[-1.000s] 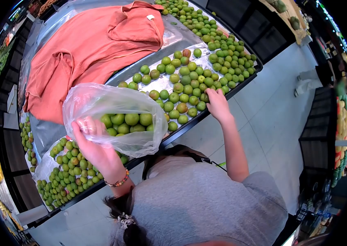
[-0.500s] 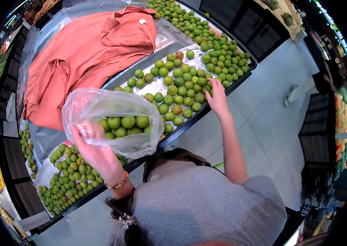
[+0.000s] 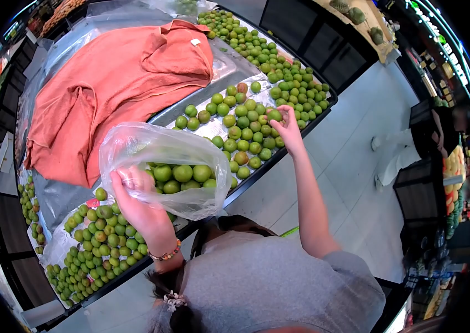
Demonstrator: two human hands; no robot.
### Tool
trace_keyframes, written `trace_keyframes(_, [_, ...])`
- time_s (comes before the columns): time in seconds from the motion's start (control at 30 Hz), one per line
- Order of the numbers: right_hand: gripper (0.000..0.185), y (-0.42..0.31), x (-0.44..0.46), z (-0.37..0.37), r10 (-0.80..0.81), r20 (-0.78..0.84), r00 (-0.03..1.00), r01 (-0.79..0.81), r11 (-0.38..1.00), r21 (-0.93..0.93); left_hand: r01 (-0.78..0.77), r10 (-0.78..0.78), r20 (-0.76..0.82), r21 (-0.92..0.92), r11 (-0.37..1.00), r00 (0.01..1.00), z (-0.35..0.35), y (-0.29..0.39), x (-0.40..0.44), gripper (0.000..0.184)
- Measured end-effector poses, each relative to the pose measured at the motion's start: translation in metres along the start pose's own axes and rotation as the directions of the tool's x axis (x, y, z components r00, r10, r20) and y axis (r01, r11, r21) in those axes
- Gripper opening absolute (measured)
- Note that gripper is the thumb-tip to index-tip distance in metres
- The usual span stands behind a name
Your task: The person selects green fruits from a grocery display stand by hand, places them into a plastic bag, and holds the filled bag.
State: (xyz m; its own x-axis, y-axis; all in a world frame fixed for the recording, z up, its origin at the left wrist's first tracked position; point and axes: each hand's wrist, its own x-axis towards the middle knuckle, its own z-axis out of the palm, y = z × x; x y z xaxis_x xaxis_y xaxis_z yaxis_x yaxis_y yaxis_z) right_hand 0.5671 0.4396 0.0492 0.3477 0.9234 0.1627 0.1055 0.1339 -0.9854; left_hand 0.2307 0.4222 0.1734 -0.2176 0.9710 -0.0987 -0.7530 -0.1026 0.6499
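Observation:
My left hand (image 3: pixel 138 194), with a beaded bracelet at the wrist, grips the near left side of a clear plastic bag (image 3: pixel 129 145). The bag's mouth faces me, and several green round fruits (image 3: pixel 183 173) show inside it. To the right, my right hand (image 3: pixel 288 126) is raised just over the loose fruits, with a green fruit (image 3: pixel 274 115) between thumb and fingers. Beneath it, more green fruits (image 3: pixel 244 133) lie spread on a silvery lining. A few have reddish skin.
An orange-red cloth (image 3: pixel 113 83) covers the middle of the stand. Another heap of green fruits (image 3: pixel 99 238) lies at lower left. A person in light trousers (image 3: pixel 399 158) is on the tiled floor at right, near dark shelving. Melon-like produce (image 3: pixel 351 14) sits at upper right.
My right hand has risen off the fruits with one green fruit in its fingers. The bag and my left hand sit slightly further right. The person at right shows more fully.

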Motion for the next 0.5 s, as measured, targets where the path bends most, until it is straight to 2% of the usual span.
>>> trace_keyframes(0.03, [0.035,-0.025,-0.007,0.011,0.017,0.022,1.0,-0.022,0.977,0.212,0.017,-0.017,-0.01,0.017,1.0,1.0,-0.002,0.003,0.001,0.032])
trace_keyframes(0.07, [0.035,-0.044,-0.014,0.023,-0.044,0.036,0.998,0.034,0.966,0.258,0.032,-0.031,0.032,-0.021,0.999,0.999,-0.01,0.001,0.005,0.032])
trace_keyframes(0.17, [0.034,-0.106,-0.036,0.06,-0.009,0.134,0.991,-0.037,0.943,0.331,0.083,-0.083,0.01,-0.061,0.995,0.997,-0.011,0.006,0.006,0.032])
trace_keyframes(0.2, [0.029,-0.121,-0.042,0.071,-0.011,0.194,0.981,-0.06,0.933,0.355,0.102,-0.095,0.09,-0.075,0.992,0.991,-0.015,0.008,0.007,0.033])
trace_keyframes(0.23, [0.022,-0.135,-0.047,0.083,-0.072,0.282,0.957,-0.066,0.889,0.453,0.111,-0.107,0.062,-0.068,0.991,0.992,-0.014,0.01,0.006,0.033])
trace_keyframes(0.3, [0.023,-0.165,-0.058,0.111,-0.149,0.521,0.84,-0.129,0.879,0.459,0.124,-0.12,0.057,-0.063,0.99,0.991,-0.014,0.012,0.006,0.034])
trace_keyframes(0.33, [0.026,-0.174,-0.061,0.131,-0.249,0.534,0.808,0.127,0.959,0.254,0.132,-0.125,0.095,-0.062,0.989,0.988,-0.016,0.013,0.007,0.034])
trace_keyframes(0.37, [0.028,-0.179,-0.063,0.151,-0.333,0.564,0.755,0.383,0.923,0.031,0.143,-0.137,0.098,-0.06,0.988,0.986,-0.018,0.014,0.007,0.034])
trace_keyframes(0.43, [0.032,-0.179,-0.066,0.181,-0.333,0.637,0.696,0.58,0.783,-0.225,0.173,-0.166,0.111,-0.061,0.983,0.98,-0.019,0.016,0.008,0.034])
trace_keyframes(0.47, [0.035,-0.179,-0.072,0.186,-0.235,0.629,0.741,0.536,0.771,-0.344,0.171,-0.163,0.125,-0.059,0.984,0.979,-0.02,0.017,0.008,0.034])
trace_keyframes(0.5, [0.035,-0.175,-0.075,0.185,-0.241,0.599,0.764,0.51,0.794,-0.331,0.167,-0.161,0.107,-0.052,0.985,0.981,-0.021,0.019,0.009,0.034])
